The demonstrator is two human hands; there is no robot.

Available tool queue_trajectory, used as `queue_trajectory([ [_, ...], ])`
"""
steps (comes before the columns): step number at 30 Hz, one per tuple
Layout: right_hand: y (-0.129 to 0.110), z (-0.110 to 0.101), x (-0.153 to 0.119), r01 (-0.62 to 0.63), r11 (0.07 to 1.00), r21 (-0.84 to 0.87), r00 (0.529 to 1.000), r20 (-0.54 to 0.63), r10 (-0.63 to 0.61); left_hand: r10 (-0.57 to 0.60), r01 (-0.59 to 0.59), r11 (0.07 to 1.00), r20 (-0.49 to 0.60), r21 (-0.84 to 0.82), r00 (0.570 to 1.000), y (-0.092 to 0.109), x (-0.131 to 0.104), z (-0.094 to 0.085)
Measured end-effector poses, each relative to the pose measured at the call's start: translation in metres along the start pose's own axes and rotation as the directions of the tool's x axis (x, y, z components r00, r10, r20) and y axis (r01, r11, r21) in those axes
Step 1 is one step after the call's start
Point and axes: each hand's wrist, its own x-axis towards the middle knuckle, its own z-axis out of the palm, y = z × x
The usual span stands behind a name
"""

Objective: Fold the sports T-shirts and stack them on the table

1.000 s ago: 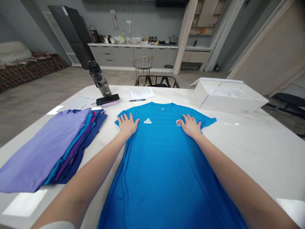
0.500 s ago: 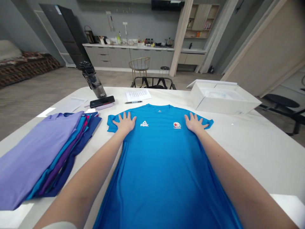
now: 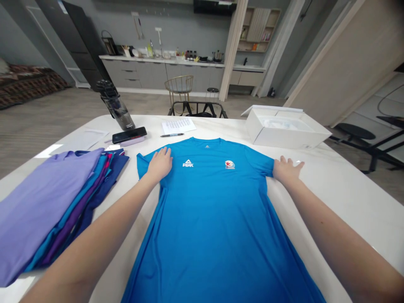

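A blue short-sleeved T-shirt lies spread front side up, its collar away from me and its lower part running out of view. On its chest are a white PEAK logo and a round badge with a red star. My left hand rests flat on the left sleeve near the shoulder, its fingers close together but stretched out. At the outer end of the right sleeve is my right hand, open with fingers spread, touching the hem and lying mostly on the white table.
A stack of folded clothes, lilac on top, lies at the left. Beyond the shirt are a phone, a clear bottle, a pen and a printed sheet. An open white box stands at the back right.
My right hand has slid outward from the right shoulder to the sleeve end, and that sleeve now lies straighter. My left hand stays on the left sleeve, its fingers closer together. The view has shifted slightly.
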Motion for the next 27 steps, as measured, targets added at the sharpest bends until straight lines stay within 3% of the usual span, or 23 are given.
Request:
queue_trajectory([
  [3,-0.007,-0.011,-0.007,0.098,0.99,0.106,0.995,-0.002,-0.098,0.108,-0.106,0.993,0.053,-0.043,0.993,0.025,-0.004,-0.005],
  [6,-0.01,-0.014,-0.002,0.026,0.959,0.283,0.998,0.044,-0.04,0.079,-0.069,0.994,0.122,-0.083,0.989,0.034,-0.005,-0.005],
  [10,-0.005,-0.007,0.024,-0.102,0.943,0.318,0.994,0.077,0.081,-0.02,0.027,0.997,0.091,-0.073,0.996,0.019,0.008,-0.003],
  [18,-0.01,0.011,0.059,-0.025,0.94,0.341,1.0,0.026,0.017,-0.244,0.246,0.968,-0.036,0.043,0.969,-0.023,0.054,0.012],
  [23,-0.014,0.016,0.075,-0.012,0.94,0.342,0.999,-0.027,0.022,-0.271,0.272,0.962,-0.06,0.012,0.961,-0.028,0.082,0.022],
  [27,-0.021,0.02,0.089,-0.096,0.924,0.371,0.982,-0.114,0.147,-0.284,0.282,0.959,-0.147,-0.031,0.947,-0.024,0.101,0.021],
])
